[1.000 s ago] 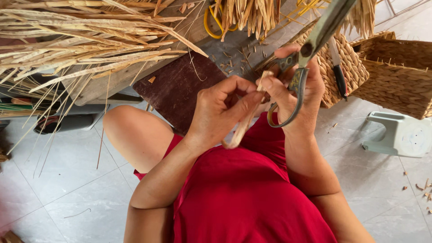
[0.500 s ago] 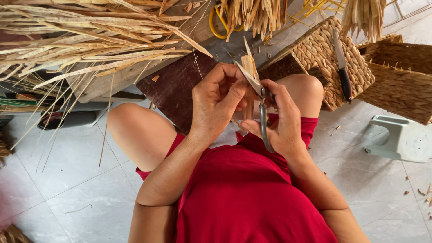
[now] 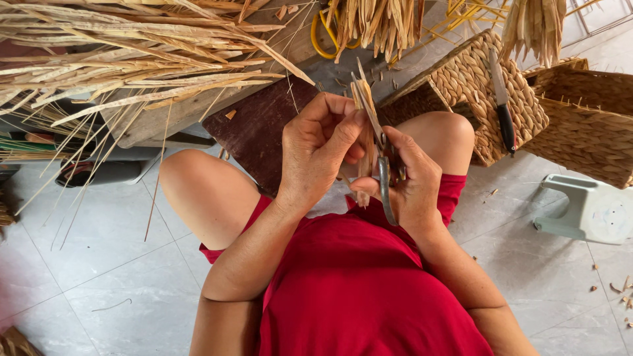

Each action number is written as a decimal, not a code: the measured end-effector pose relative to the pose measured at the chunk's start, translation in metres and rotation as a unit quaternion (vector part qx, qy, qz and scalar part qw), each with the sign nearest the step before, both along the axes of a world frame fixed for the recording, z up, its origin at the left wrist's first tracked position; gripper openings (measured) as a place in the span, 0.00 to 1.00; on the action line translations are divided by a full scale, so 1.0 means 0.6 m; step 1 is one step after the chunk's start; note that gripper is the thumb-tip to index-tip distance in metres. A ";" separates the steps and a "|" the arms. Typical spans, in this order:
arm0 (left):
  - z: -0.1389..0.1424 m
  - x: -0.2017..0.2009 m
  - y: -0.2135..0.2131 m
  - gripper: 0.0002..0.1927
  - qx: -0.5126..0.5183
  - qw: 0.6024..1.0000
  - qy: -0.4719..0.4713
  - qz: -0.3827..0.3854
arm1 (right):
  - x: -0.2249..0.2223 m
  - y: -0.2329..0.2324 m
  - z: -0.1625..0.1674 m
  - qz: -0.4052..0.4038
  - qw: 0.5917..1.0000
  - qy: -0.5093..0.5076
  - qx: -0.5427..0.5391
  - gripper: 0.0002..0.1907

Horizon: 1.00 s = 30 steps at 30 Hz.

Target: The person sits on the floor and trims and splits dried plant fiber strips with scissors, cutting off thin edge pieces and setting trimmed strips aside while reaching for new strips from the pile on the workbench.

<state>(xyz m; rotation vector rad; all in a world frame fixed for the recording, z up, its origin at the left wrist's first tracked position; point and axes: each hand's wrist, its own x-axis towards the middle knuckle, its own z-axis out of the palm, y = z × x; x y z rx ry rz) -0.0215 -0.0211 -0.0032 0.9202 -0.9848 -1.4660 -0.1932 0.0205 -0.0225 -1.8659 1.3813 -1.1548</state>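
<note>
My left hand (image 3: 320,148) pinches a short tan strip of dried fibre (image 3: 364,142) and holds it upright above my lap. My right hand (image 3: 410,184) grips grey metal scissors (image 3: 382,171), their blades pointing up along the strip and touching it. Both hands meet between my bare knees, over the red garment I wear. The lower end of the strip is hidden behind my fingers.
A dark brown board (image 3: 254,128) lies on the floor ahead. Long dried straw (image 3: 132,49) fans out at the upper left. Woven baskets (image 3: 475,86) with a black-handled knife (image 3: 504,112) stand at the right, beside a pale green plastic stool (image 3: 590,211). The floor is grey tile.
The scissors swung down from the upper right to stand upright against the strip. Both hands drew closer together over my lap, and the view shifted slightly.
</note>
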 end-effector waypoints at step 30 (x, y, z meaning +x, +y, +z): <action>-0.019 0.016 -0.011 0.08 0.008 0.982 0.123 -0.145 | -0.027 -0.014 -0.032 0.139 0.833 -0.466 0.263 0.32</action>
